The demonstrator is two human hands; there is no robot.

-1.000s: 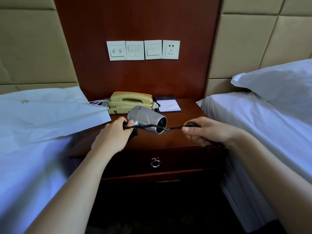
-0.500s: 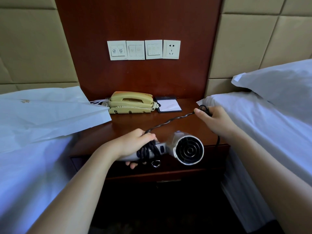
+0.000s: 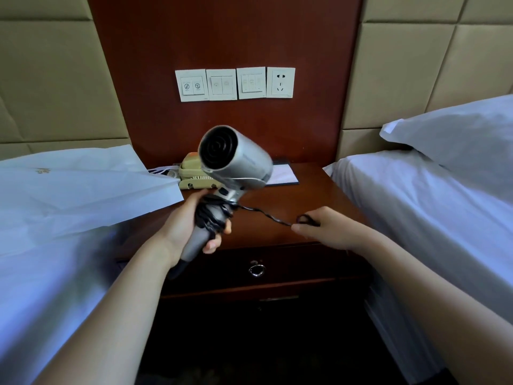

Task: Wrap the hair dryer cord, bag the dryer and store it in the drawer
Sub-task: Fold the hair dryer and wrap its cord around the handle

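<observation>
My left hand (image 3: 188, 226) grips the handle of a silver hair dryer (image 3: 238, 159), held upright above the nightstand with its round grille facing up and left. Several turns of the black cord (image 3: 266, 213) are wound around the handle under my fingers. A short twisted stretch of cord runs right to my right hand (image 3: 324, 227), which pinches it just above the nightstand top. A white paper bag (image 3: 83, 190) lies flat on the left bed, its open end toward the nightstand. The drawer (image 3: 291, 269) with a ring pull sits closed below my hands.
A wooden nightstand (image 3: 313, 195) stands between two white beds, the right one (image 3: 416, 207) with a pillow (image 3: 458, 140). On the nightstand's back sit a beige telephone (image 3: 191, 173) and a notepad (image 3: 283, 175). Wall switches and a socket (image 3: 280, 82) are above.
My left hand has swung the dryer up from lying low over the drawer to upright. My right hand moved down and left from the bed's edge, with the free cord shorter.
</observation>
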